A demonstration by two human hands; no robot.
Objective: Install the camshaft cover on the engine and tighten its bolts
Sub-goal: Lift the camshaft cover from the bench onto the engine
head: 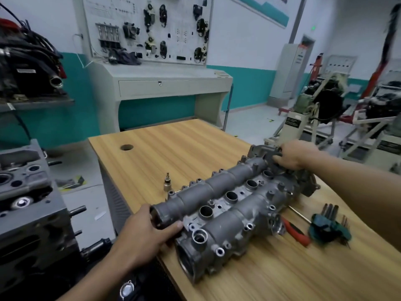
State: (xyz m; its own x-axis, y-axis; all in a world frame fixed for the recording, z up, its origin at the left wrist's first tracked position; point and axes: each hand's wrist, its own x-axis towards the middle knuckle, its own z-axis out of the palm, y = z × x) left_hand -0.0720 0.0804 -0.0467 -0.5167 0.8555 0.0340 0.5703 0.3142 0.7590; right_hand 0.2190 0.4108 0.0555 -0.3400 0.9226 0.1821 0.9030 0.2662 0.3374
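Fingers of the left hand (145,233) curl round the near end of the cover (227,205), and those of the right hand (297,155) hook over its far end. The cover lies on the table (173,144). This is the pickup step, I judge. Next comes a level lift to the engine (26,203) at left.

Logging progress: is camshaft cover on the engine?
Off: camshaft cover lies on the wooden table, left hand and right hand gripping its ends; engine stands apart.
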